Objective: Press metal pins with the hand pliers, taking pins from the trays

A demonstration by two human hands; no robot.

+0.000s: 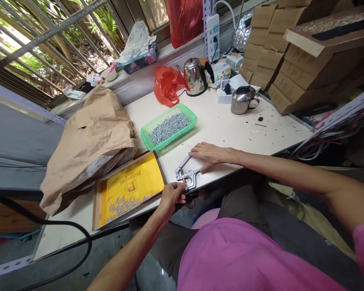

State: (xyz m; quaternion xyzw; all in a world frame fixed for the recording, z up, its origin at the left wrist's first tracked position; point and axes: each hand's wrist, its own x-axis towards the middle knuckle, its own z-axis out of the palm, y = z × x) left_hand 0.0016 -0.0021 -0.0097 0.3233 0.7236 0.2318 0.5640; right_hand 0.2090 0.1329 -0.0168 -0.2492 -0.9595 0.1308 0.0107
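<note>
A white-topped workbench (221, 125) carries a chrome plier-like hand tool (186, 173) at its near edge. From the tool, a crumpled brown paper sack (87, 149) sits at ten o'clock. A shallow tray lined with yellow printed card (139, 178) at nine o'clock holds loose silver pieces (124, 206), and a green plastic mesh basket (160, 116) at eleven o'clock is heaped with similar pieces (170, 127). The right hand (210, 155) lies flat, fingers open, just beside the tool; the left hand (172, 196) has its fingers closed, pinching the tool's near end.
</note>
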